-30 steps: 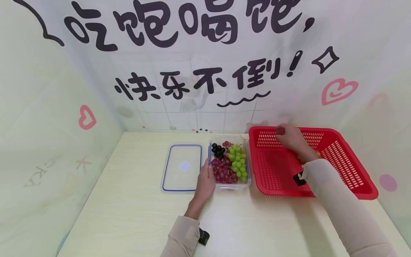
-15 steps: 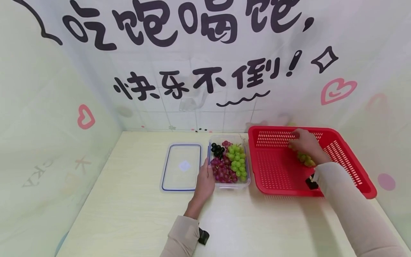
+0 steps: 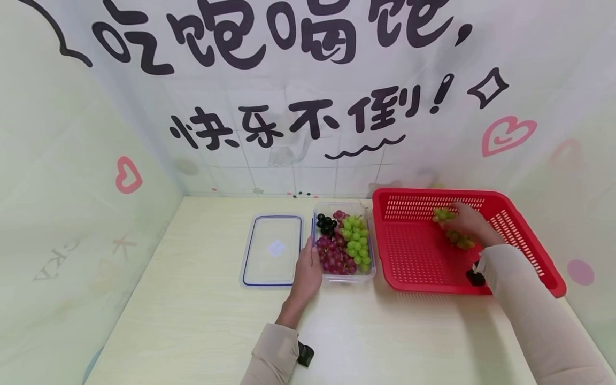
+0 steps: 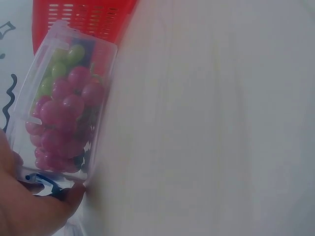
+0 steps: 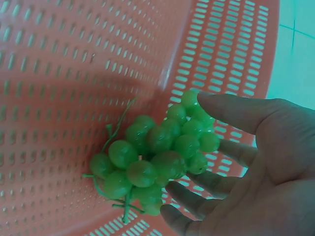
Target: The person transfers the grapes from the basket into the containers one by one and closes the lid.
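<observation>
Plastic comes before us in three shapes: a red basket (image 3: 409,259) pierced with rows of small slots, a clear box (image 3: 340,279) with straight walls, and a flat, see-through lid (image 3: 272,262) edged in blue. The lid lies on the pale, faintly grained table (image 3: 192,289), and the box stands between lid and basket. In the basket we see green grapes (image 3: 443,215), round and smooth, with thin, stringy stems in the right wrist view. The right hand (image 3: 471,222) has a loose, unclosed grip: thumb and fingers spread apart, tips touching this fruit near the slotted wall. The left hand (image 3: 307,271) grasps the left side of the box, thumb bent against a corner. Inside the box we find glossy black grapes (image 3: 327,223) at the far left, reddish-purple grapes (image 3: 335,258) mostly in front, and a long green bunch (image 3: 356,240) along the right.

In the head view the right hand covers part of the basket's fruit, and we cannot tell whether it is one cluster or two. The left hand hides part of the box's wall and is cut off in the left wrist view. The bottom edge crops the left sleeve (image 3: 274,353); the top edge crops the black lettering (image 3: 231,32).
</observation>
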The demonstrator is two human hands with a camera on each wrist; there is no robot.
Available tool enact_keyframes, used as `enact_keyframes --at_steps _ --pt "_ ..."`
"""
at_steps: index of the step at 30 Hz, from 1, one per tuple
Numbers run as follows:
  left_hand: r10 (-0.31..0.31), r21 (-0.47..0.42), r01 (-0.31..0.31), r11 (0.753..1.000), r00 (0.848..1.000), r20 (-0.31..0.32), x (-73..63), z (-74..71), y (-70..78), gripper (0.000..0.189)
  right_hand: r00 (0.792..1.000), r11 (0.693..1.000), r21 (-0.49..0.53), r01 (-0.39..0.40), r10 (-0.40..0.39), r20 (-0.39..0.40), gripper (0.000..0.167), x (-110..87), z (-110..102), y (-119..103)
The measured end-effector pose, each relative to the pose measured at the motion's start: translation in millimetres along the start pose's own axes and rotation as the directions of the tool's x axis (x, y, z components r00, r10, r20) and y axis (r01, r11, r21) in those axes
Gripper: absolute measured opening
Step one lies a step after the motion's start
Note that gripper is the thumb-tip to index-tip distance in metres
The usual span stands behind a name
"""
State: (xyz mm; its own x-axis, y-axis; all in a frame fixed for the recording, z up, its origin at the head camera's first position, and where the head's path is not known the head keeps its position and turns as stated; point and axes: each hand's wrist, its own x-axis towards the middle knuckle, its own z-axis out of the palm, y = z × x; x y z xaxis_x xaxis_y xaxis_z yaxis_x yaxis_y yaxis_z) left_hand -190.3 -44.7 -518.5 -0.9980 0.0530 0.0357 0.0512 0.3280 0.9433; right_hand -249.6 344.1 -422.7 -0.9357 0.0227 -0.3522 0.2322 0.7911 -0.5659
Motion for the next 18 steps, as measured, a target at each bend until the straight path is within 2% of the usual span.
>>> enact_keyframes --at_steps 4,9,18 --pt "-0.013 0.004 0.013 1.000 1.000 -0.002 -0.6 -1.2 2.1 0.051 0.998 0.997 0.022 -0.069 0.069 0.003 0.077 3.5 -1.3 5.5" --pt "-0.025 0.007 0.025 1.000 1.000 -0.001 -1.1 -0.5 3.2 0.052 0.988 0.989 0.050 -0.142 0.139 0.074 0.087 7.2 -2.6 12.0" --pt "-0.009 0.007 0.009 1.000 1.000 -0.008 -0.6 -0.3 1.9 0.051 0.988 0.991 0.038 -0.127 0.123 0.098 0.090 10.1 1.2 17.6"
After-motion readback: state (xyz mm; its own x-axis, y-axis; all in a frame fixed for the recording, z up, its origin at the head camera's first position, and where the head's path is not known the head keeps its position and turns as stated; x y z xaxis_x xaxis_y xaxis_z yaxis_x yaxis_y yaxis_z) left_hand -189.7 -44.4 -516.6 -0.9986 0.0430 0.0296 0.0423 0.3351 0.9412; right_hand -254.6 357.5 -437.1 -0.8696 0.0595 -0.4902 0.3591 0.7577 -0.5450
